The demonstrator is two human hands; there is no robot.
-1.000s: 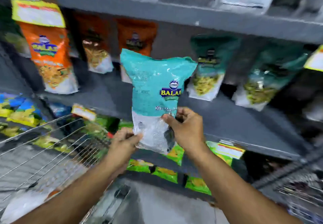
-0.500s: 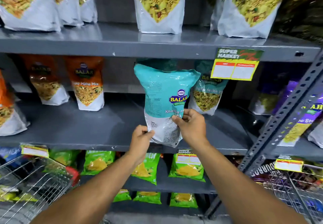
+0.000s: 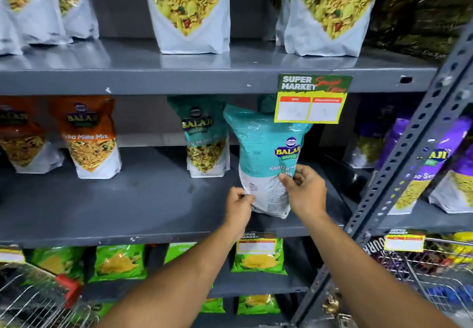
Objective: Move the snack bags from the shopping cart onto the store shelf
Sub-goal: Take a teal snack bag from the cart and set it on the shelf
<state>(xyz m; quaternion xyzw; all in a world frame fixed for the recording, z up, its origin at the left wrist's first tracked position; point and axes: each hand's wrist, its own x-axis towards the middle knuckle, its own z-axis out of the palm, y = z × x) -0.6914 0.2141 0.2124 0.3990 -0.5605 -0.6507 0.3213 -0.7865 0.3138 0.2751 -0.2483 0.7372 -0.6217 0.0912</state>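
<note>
1. Fingers: left hand (image 3: 239, 203) pinches the lower left edge of the teal snack bag (image 3: 268, 158); right hand (image 3: 304, 189) grips its lower right side, thumb across the front.
2. Bag upright, tilted slightly, over the grey middle shelf (image 3: 143, 199); whether its base touches the shelf I cannot tell.
3. Just left stands a matching teal bag (image 3: 204, 141); a price tag (image 3: 311, 100) overlaps the held bag's top right corner.
4. Wire shopping cart (image 3: 30, 299) at lower left.

Both forearms were bare, with no sleeves in view. The left hand (image 3: 239, 203) and right hand (image 3: 305, 192) seemingly wore no rings, gloves or watch.
</note>
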